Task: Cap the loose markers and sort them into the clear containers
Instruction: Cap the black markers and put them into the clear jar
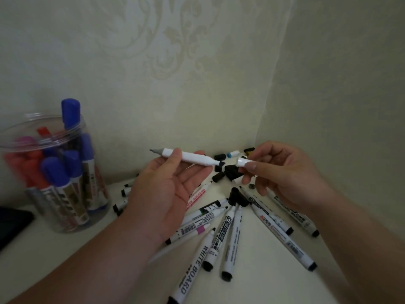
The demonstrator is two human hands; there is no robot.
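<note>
- The left hand (166, 189), around 6 o'clock from centre, lies palm up and grips a white marker (188, 156) between thumb and fingers; the marker's bare dark tip points to 3 o'clock.
- The right hand (282, 174), at 4 o'clock, pinches a white cap (242, 161) just beside that tip, not touching it.
- A clear container (99, 194) at 9 o'clock holds capped blue and red markers.
- Loose markers (232, 235) fan over the table (285, 281) at 6 o'clock.
- Black caps (230, 172) lie between the hands.

Clear container (41, 116) blurred; dark object (13, 224) (left edge) cut off.
</note>
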